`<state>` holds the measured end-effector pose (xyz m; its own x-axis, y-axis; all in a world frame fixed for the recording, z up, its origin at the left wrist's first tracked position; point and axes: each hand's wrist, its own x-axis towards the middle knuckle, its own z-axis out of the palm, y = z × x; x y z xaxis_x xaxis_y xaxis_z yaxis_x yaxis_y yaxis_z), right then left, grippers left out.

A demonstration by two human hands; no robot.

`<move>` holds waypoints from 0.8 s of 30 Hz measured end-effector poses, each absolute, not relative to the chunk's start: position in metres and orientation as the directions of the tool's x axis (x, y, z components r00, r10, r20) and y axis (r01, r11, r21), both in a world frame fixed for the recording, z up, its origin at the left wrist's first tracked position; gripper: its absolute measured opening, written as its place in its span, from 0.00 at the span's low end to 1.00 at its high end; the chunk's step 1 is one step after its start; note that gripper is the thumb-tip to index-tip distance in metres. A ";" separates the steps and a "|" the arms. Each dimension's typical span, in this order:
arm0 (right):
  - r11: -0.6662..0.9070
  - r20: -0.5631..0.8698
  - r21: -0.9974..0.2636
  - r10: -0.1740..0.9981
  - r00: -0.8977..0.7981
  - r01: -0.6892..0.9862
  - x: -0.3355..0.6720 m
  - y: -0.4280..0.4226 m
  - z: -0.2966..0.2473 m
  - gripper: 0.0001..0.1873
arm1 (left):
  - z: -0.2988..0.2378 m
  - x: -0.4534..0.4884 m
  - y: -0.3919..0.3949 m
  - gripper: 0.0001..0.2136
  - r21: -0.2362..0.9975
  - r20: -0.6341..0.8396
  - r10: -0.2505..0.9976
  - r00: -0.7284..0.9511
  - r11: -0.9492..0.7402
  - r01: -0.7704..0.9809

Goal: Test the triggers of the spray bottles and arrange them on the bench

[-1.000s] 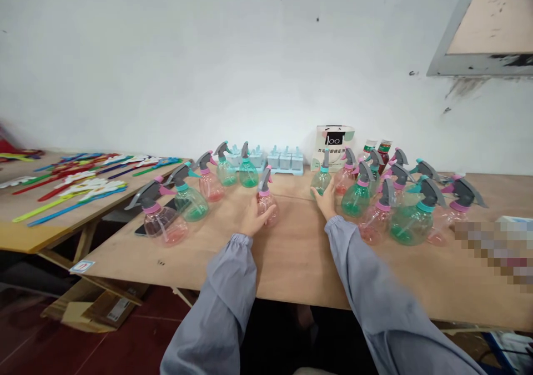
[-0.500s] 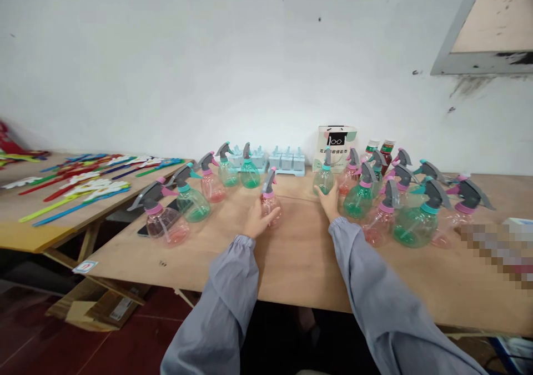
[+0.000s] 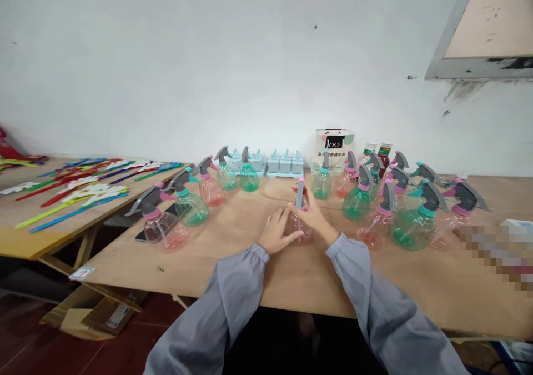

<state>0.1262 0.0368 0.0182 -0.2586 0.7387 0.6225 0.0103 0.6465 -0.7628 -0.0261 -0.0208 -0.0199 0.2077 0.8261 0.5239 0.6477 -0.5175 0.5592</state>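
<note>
A pink spray bottle [image 3: 300,235] with a grey trigger head stands upright on the brown table, between both hands. My left hand [image 3: 276,231] is curled against the left side of its body, thumb across the front. Around its neck and trigger head closes my right hand [image 3: 314,215], which partly hides the collar. Beyond my right hand is a green spray bottle [image 3: 322,185]. Another green spray bottle [image 3: 249,179] and a pink spray bottle [image 3: 211,190] stand to the left of my hands.
Several more spray bottles crowd the right side, among them a green one [image 3: 412,231]. Behind stand light-blue popsicle molds [image 3: 285,165], a printed paper bag [image 3: 333,153] and a red-filled bottle [image 3: 383,155]. Coloured strips [image 3: 77,222] lie on the left table.
The pink spray bottle has shifted right and nearer to me with my left hand. My right hand has left the green spray bottle and now grips the pink one's top.
</note>
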 end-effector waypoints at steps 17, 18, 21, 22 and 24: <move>0.574 0.572 -0.818 0.807 -0.144 -0.034 0.136 0.024 0.027 0.30 | 0.078 -0.150 0.142 0.23 0.553 0.313 0.898 -0.309 0.092 0.828; 0.579 0.578 -0.814 0.805 -0.137 -0.032 0.136 0.023 0.027 0.29 | 0.078 -0.150 0.146 0.22 0.528 0.313 0.902 -0.297 0.095 0.844; 0.554 0.554 -0.831 0.821 -0.135 -0.042 0.137 0.023 0.028 0.28 | 0.076 -0.146 0.144 0.20 0.474 0.318 0.903 -0.287 0.110 0.873; 0.535 0.537 -0.843 0.831 -0.146 -0.051 0.138 0.023 0.029 0.26 | 0.073 -0.143 0.139 0.20 0.460 0.331 0.899 -0.287 0.112 0.881; 0.496 0.501 -0.865 0.848 -0.172 -0.072 0.139 0.025 0.030 0.23 | 0.066 -0.137 0.124 0.22 0.428 0.357 0.897 -0.262 0.092 0.899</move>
<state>0.1392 0.0252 0.0302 -0.1724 0.8482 0.5008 -0.0717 0.4963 -0.8652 -0.1374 0.1240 0.0658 -0.2618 0.8967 0.3569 0.8989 0.0919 0.4284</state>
